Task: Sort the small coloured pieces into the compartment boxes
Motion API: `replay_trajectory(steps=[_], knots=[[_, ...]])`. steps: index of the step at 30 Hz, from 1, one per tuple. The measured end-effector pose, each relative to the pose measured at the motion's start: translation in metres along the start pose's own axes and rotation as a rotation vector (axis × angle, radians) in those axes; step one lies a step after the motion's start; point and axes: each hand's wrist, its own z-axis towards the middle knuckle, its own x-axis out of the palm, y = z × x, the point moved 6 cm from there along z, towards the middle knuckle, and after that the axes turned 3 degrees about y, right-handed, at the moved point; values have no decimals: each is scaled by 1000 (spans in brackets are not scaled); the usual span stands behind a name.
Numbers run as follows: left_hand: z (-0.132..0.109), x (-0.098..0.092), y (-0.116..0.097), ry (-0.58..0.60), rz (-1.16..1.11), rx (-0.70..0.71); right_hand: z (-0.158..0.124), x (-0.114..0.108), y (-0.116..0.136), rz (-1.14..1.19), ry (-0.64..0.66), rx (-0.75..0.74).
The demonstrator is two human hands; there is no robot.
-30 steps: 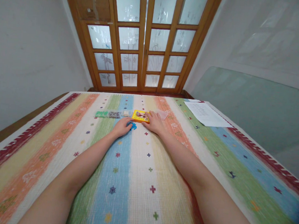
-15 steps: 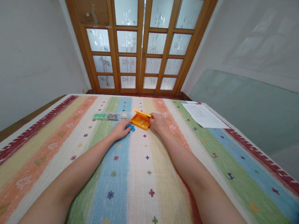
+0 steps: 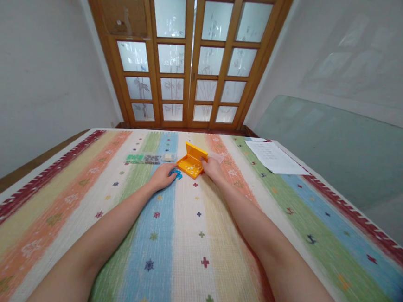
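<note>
A small orange plastic box with a hinged lid lies on the table with its lid raised; several small white pieces are inside. My right hand is at the box's right side, thumb and fingers closed on the edge of the lid. My left hand rests on the cloth at the box's left corner, fingers stretched out and apart from the thumb. Small blue pieces lie in a pile by those fingertips, in front of the box. Whether the left fingertips press on the box is too small to tell.
Left of the box stands a clear compartment case with green, dark and pale contents. A printed paper sheet lies at the far right of the striped tablecloth. Glazed wooden doors rise behind the table.
The lid of the orange box has swung up from a low angle to nearly upright, moved by my right hand. My left hand has stayed at about the same place.
</note>
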Motion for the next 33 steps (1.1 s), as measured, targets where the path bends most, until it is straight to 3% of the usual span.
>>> replay_trajectory(steps=[7,11,22,29,33], knots=[[2,-2,8,-57,-109,-48,1,18,-8,563,74,162],[2,-6,13,-111,-202,-77,-1,20,0,708,14,111],[3,-10,21,-185,-340,-141,-15,22,20,719,8,-171],[5,-8,31,-251,-486,-193,-27,25,34,721,35,-160],[8,-9,36,-282,-593,-227,-31,22,39,693,40,-240]])
